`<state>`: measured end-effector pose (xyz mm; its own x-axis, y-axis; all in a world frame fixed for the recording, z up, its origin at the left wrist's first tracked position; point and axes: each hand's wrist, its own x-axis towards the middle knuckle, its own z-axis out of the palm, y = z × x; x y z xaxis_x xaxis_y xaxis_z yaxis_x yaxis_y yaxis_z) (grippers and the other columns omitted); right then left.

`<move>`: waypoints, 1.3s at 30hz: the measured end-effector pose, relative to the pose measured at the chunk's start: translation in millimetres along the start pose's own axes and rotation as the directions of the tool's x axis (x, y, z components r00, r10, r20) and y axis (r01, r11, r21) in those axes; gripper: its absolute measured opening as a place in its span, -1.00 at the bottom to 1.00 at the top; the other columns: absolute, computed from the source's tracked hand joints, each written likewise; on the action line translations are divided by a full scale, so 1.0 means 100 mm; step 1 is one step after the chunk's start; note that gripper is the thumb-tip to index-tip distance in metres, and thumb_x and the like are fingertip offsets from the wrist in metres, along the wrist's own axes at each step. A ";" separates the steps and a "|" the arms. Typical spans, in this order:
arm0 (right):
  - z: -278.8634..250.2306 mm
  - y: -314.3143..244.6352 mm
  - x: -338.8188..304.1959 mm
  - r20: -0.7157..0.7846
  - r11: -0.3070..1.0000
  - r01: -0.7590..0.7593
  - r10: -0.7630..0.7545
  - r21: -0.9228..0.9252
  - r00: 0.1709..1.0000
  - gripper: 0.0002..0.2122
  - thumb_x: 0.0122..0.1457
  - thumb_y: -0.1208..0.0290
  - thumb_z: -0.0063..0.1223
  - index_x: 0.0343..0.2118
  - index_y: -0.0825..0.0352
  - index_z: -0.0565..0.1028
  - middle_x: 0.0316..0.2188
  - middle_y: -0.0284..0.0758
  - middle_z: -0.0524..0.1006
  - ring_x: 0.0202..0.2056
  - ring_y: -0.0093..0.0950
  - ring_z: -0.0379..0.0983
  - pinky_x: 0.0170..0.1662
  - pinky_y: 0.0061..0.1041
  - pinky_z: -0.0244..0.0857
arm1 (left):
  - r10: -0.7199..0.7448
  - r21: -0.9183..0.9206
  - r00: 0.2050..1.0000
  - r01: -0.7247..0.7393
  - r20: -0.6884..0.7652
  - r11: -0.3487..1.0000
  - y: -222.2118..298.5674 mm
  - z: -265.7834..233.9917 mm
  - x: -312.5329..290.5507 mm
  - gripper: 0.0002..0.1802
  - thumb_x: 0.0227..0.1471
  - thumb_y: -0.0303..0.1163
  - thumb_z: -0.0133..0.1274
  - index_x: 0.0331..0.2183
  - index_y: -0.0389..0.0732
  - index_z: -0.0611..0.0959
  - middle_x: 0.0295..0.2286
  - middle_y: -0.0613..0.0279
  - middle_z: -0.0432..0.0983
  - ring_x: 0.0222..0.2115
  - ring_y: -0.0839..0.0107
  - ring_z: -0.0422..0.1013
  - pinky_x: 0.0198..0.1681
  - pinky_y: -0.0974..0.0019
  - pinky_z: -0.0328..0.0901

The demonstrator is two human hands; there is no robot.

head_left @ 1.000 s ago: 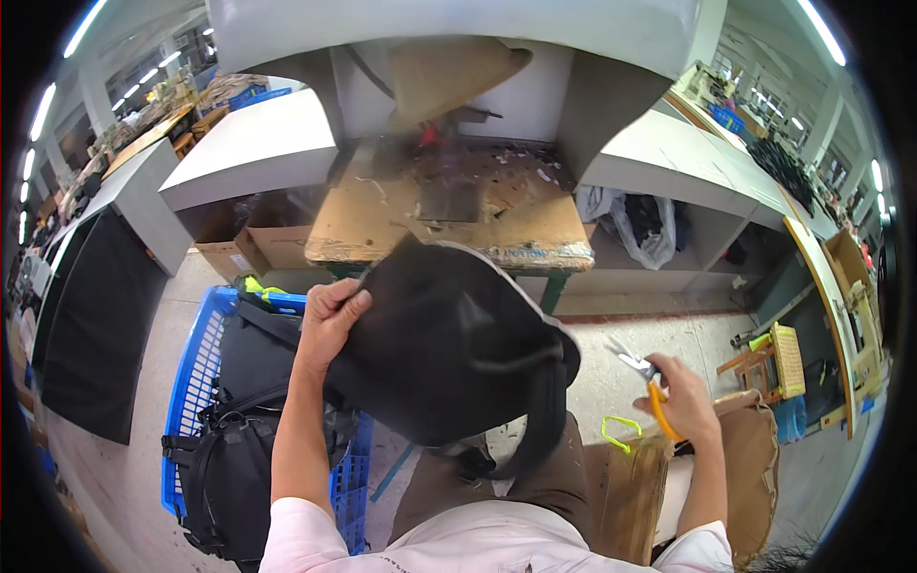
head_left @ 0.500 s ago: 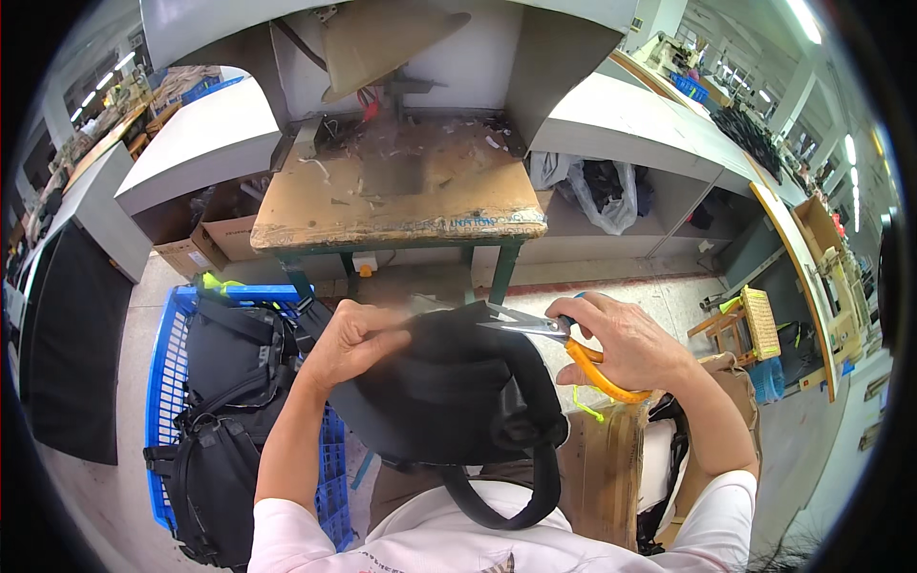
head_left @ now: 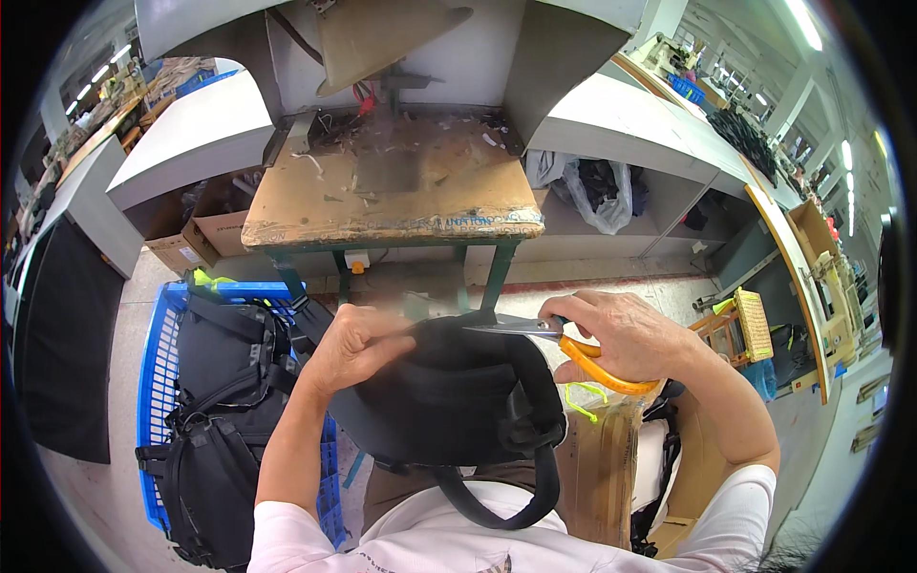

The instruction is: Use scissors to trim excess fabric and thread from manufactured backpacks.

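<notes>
Blue crate (head_left: 153,382) holds black backpacks (head_left: 215,420).

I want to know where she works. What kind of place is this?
Probably a bag workshop or factory: a worn workbench, a blue crate of black bags, and long rows of tables under strip lights.

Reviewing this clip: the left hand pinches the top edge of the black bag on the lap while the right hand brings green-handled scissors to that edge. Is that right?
Not quite. The head view shows the scissors in the right hand have orange handles, not green. The rest holds: the left hand pinches the top edge of the black bag on the lap.
</notes>
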<state>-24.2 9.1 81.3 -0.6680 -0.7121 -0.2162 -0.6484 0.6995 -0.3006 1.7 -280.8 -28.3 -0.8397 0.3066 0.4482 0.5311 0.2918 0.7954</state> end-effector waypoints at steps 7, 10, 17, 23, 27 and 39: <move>-0.04 -0.04 0.04 0.012 0.998 0.008 -0.007 -0.058 1.000 -0.49 -0.09 0.02 0.12 -0.17 0.27 0.31 -0.32 -0.16 0.41 -0.24 -0.20 0.35 -0.21 -0.31 0.22 | 0.067 0.039 0.998 -0.067 -0.006 0.997 -0.04 0.04 0.02 -0.80 -0.19 -0.39 0.14 -0.49 -0.34 0.57 -0.69 0.13 0.40 -0.66 0.28 0.32 -0.58 0.38 0.17; 0.00 0.02 0.04 -0.044 0.996 0.082 -0.083 -0.040 0.996 -0.50 -0.06 -0.01 0.07 -0.21 0.32 0.31 -0.41 -0.09 0.43 -0.33 -0.13 0.37 -0.24 -0.28 0.24 | 0.055 0.029 0.998 -0.055 -0.013 0.998 -0.05 0.05 0.01 -0.80 -0.20 -0.40 0.14 -0.49 -0.34 0.57 -0.68 0.11 0.42 -0.66 0.27 0.33 -0.57 0.38 0.18; 0.00 0.06 0.02 -0.009 0.992 0.084 -0.085 -0.099 0.996 -0.58 -0.06 0.04 0.10 -0.29 0.29 0.36 -0.54 -0.22 0.47 -0.51 -0.21 0.41 -0.44 -0.35 0.27 | 0.062 0.061 0.998 -0.061 -0.016 0.996 0.00 0.07 0.00 -0.85 -0.29 -0.53 0.11 -0.50 -0.30 0.57 -0.66 0.03 0.39 -0.64 0.13 0.33 -0.56 0.32 0.20; -0.02 0.05 0.06 -0.009 0.991 0.099 -0.100 -0.094 0.995 -0.60 -0.05 0.03 0.08 -0.33 0.28 0.35 -0.57 -0.24 0.46 -0.52 -0.22 0.41 -0.45 -0.34 0.26 | 0.086 0.027 0.996 -0.086 0.004 0.996 -0.05 0.08 0.00 -0.77 -0.23 -0.39 0.17 -0.50 -0.36 0.58 -0.66 0.06 0.44 -0.65 0.21 0.36 -0.58 0.37 0.19; -0.01 0.05 0.14 -0.062 0.972 0.168 -0.180 -0.162 0.982 -0.60 -0.02 0.01 0.03 -0.33 0.30 0.36 -0.59 -0.20 0.44 -0.53 -0.22 0.40 -0.45 -0.33 0.26 | 0.081 0.053 0.996 -0.082 0.024 0.995 -0.02 0.06 0.02 -0.77 -0.23 -0.38 0.17 -0.50 -0.35 0.58 -0.65 0.06 0.45 -0.64 0.21 0.37 -0.57 0.36 0.19; 0.20 0.19 0.12 -0.043 0.967 0.193 -0.202 -0.165 0.978 -0.48 -0.05 -0.09 -0.04 -0.22 0.31 0.31 -0.47 -0.12 0.45 -0.36 -0.11 0.40 -0.35 -0.26 0.27 | -0.031 0.092 0.995 0.022 0.097 0.995 0.00 0.17 -0.01 -0.87 -0.30 -0.42 0.08 -0.63 -0.29 0.53 -0.73 0.04 0.33 -0.68 0.16 0.31 -0.60 0.30 0.14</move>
<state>-36.9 13.0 54.7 -0.5380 -0.8357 -0.1105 -0.8163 0.5492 -0.1789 4.5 -265.4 -35.9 -0.8406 0.3843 0.3818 0.5210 0.3808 0.7639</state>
